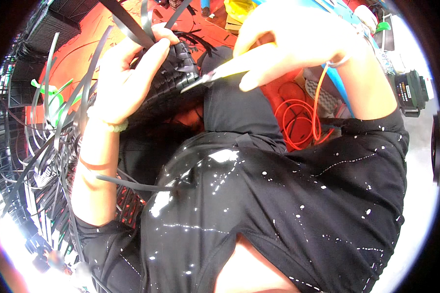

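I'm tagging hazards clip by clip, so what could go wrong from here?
The slim pointed tool in the right hand could slip off the woven black strapwork and jab the left hand close by. A loose black strap crosses the left forearm in this view and might snag. The orange cord appears near the right wrist and could catch, though their true spacing is unclear.

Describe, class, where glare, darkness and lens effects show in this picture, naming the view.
Head view: glare bleaches the right hand; head view: the area below the black woven piece sinks into near-black; head view: a dark rounded fisheye border frames everything.
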Available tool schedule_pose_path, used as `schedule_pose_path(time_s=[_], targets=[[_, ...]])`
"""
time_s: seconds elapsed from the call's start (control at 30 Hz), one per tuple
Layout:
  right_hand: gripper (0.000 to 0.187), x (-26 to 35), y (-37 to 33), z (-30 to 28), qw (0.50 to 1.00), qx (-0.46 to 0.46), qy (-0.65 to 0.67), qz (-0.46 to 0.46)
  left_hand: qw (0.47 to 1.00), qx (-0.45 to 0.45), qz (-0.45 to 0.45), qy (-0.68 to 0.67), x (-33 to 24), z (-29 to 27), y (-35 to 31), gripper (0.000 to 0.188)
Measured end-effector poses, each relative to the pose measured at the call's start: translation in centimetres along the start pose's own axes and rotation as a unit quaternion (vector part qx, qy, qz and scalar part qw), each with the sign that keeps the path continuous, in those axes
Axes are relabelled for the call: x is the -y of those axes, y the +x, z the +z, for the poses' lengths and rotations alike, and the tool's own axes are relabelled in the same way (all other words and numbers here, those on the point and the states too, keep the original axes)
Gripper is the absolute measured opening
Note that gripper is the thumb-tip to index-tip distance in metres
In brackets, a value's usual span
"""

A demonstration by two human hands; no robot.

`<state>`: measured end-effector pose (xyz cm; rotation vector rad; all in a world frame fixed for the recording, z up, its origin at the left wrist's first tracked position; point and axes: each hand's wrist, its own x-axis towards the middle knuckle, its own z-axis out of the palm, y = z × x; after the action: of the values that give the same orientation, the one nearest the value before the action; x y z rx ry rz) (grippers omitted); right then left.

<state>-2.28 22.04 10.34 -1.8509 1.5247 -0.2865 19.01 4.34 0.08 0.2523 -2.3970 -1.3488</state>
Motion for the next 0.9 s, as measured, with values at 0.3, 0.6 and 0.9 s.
schedule_pose_path(time_s=[0.3,0.6,0.9], targets=[[0.048,-0.4,-1.3,0.8,0.986,-0.020,-0.102,0.128,1.000,-0.009,0.009,-0.015,-0.7,0.8,-0.1,0.019],[0.043,0.6,-1.2,0.7,0.985,-0.042,-0.128,0.105,1.000,-0.016,0.011,0.012,-1.2,1.0,-0.8,0.017],[0.037,1.3,-1.2,1.7,0.965,-0.100,-0.236,0.051,1.000,-0.015,-0.001,0.010,-1.0,0.7,-0.8,0.019]])
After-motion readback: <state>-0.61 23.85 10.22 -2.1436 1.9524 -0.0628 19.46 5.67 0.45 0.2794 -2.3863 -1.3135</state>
